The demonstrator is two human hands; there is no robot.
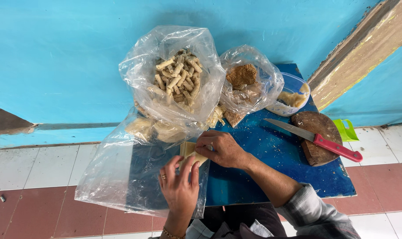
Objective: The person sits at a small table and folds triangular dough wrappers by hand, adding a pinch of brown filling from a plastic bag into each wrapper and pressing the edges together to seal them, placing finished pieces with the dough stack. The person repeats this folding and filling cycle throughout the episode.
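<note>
Both hands [201,161] pinching a thin wrapper [190,149] at the counter [271,150] front edge, half on loose plastic [117,177], so could easily tear or slide off, probably.

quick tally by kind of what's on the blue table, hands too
clear plastic bags: 3 (bag of rolled sticks, bag of brown crumbs, flat bag)
knife: 1
round wooden board: 1
plastic tub: 1
pale wrapper sheet: 1
hands: 2 (left hand, right hand)
total: 9
</note>
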